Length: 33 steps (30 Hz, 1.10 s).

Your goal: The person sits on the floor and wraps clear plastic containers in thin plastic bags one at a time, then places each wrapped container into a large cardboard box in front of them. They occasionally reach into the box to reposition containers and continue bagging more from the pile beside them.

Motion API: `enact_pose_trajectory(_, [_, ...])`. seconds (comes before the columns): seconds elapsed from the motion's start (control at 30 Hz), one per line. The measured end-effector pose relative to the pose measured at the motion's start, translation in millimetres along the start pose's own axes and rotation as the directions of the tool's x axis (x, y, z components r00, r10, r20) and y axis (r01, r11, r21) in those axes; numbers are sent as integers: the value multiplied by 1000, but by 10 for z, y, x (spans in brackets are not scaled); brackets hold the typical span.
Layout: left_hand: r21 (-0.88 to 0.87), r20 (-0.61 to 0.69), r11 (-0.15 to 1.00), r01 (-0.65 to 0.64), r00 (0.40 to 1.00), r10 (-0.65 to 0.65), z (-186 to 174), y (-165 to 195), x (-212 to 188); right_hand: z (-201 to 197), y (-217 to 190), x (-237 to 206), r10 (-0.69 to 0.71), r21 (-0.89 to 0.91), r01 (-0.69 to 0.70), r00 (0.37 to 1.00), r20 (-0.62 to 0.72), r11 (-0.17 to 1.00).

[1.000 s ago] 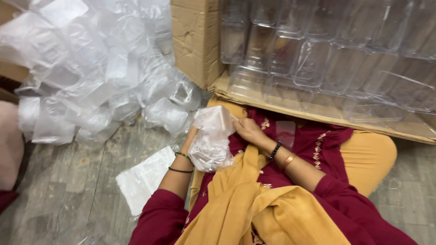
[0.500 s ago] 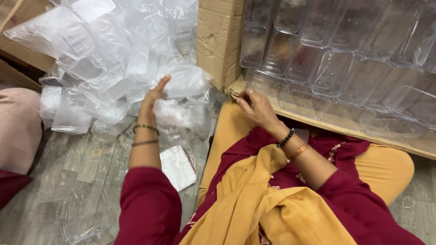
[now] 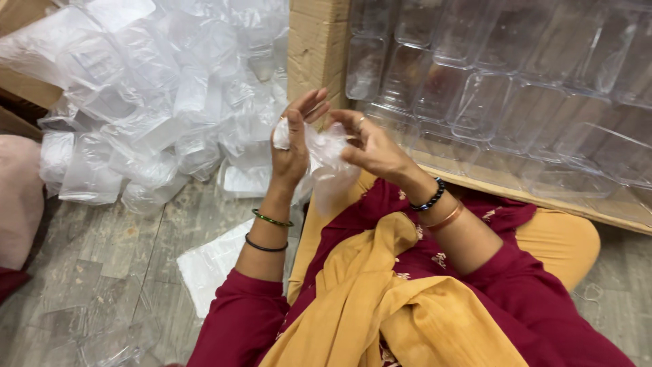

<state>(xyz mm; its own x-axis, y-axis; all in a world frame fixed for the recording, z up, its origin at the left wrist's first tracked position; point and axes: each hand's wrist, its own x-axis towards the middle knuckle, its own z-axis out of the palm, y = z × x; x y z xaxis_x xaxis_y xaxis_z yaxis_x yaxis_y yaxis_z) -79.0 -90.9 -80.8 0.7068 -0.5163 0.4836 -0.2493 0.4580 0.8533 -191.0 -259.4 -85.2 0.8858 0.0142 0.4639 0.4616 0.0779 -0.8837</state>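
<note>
My left hand (image 3: 293, 144) and my right hand (image 3: 371, 146) are raised together in front of me, both gripping a thin clear plastic bag (image 3: 327, 158) that hangs between them over my lap. The left thumb pinches the bag's upper edge; the right fingers pull at its other side. Just behind the hands stand stacked clear plastic containers (image 3: 489, 88) in a cardboard box (image 3: 318, 47). A heap of bagged clear containers (image 3: 156, 102) lies to the left on the floor.
A flat stack of clear plastic bags (image 3: 216, 265) lies on the grey floor by my left elbow. A pink cloth-covered shape (image 3: 17, 197) sits at the far left edge. The cardboard box's bottom flap (image 3: 598, 214) runs along the right.
My left hand has come back from the heap on the left, where it was reaching. Both hands have met in front of me and now hold a clear bag between them.
</note>
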Motion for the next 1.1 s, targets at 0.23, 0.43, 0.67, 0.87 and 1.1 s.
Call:
enact_pose_trajectory(0.23, [257,-235,953,160,967,-99,411,-63,-143,25,-111,-400,159,-23,-194,863,-479,981])
enact_pose_trajectory(0.43, [212,-18,965,153,988,-153,659,-98,-204,-159,-269,-599,3,-264,-150,876,-483,953])
enact_pose_trajectory(0.67, [132,81,966,221,969,-232,722,71,-151,-270,-379,-671,189,88,-170,793,-579,982])
enact_pose_trajectory(0.87, [101,80,960,261,960,-269,833,79,-168,-279,-358,-760,146,-26,-201,788,-598,979])
enact_pose_trajectory(1.1, [-49,101,929,368,927,-362,891,-231,-205,-272,-335,-725,-70,-82,26,801,-594,996])
